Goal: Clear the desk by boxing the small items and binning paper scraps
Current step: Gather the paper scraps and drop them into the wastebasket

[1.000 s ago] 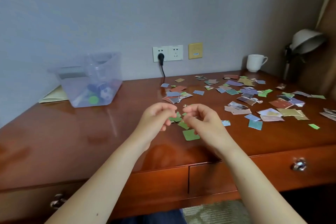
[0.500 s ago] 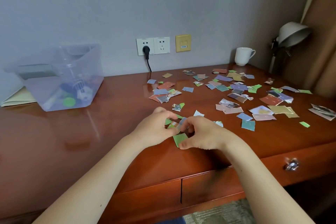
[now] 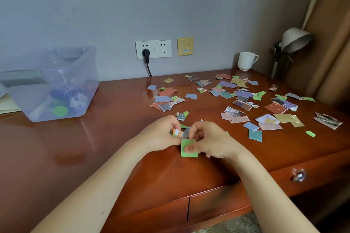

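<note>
Box (image 3: pixel 56 85): far left of my fingers (image 3: pixel 198 128).
L hand (image 3: pixel 161 135): pinches scrap wad (image 3: pixel 178 133).
R hand (image 3: pixel 214 142): fingers clamped on green scrap (image 3: pixel 189 154), just under them.
Handling: I'd say light, floppy, slides; nip an edge.
Loose scraps (image 3: pixel 246 104): right, beyond fingers.

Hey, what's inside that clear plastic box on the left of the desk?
Through the clear box wall: a green round disc, a white slatted piece and dark blue shapes. The hazy plastic blurs what they are.
</note>
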Motion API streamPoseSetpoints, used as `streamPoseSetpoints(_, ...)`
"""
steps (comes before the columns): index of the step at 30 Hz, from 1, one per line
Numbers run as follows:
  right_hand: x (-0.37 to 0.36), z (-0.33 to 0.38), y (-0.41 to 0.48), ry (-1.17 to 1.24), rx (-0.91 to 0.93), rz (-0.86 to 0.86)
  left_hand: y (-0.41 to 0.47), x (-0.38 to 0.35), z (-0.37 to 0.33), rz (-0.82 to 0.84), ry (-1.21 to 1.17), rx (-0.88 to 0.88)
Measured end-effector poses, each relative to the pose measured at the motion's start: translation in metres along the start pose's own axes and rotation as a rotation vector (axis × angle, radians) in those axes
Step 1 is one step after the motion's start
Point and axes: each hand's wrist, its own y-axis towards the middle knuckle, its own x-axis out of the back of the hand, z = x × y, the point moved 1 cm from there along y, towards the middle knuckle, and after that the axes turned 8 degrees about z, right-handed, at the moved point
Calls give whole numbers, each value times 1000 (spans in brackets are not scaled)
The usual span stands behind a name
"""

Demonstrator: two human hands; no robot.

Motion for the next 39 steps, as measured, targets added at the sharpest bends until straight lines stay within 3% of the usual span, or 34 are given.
streamPoseSetpoints(5,9,4,7,622,24,-149,2,12,-1,-118,-332,-8)
streamPoseSetpoints(10,8,4,19,1173,-41,-177,3,18,-2,-129,-1024,111)
streamPoseSetpoints(13,9,7,24,1280,-63,-132,4,14,0,-156,-1347,166)
streamPoseSetpoints(15,12,9,27,1156,-60,-127,1,15,1,-149,-1433,214)
streamPoseSetpoints(18,13,10,30,531,-43,-223,-1,18,0,-196,-1245,254)
streamPoseSetpoints(21,13,10,36,-200,-126,-235,-3,17,2,-315,-550,195)
streamPoseSetpoints(23,13,9,37,-421,-280,-130,-5,13,5,-324,-84,190)
streamPoseSetpoints(25,13,11,37,-428,-331,-52,-6,9,7,-276,143,270)
streamPoseSetpoints(29,16,21,37,-434,-315,-9,-7,9,8,-259,284,360)
streamPoseSetpoints(39,15,23,41,-304,-227,-35,-4,10,7,-190,194,322)
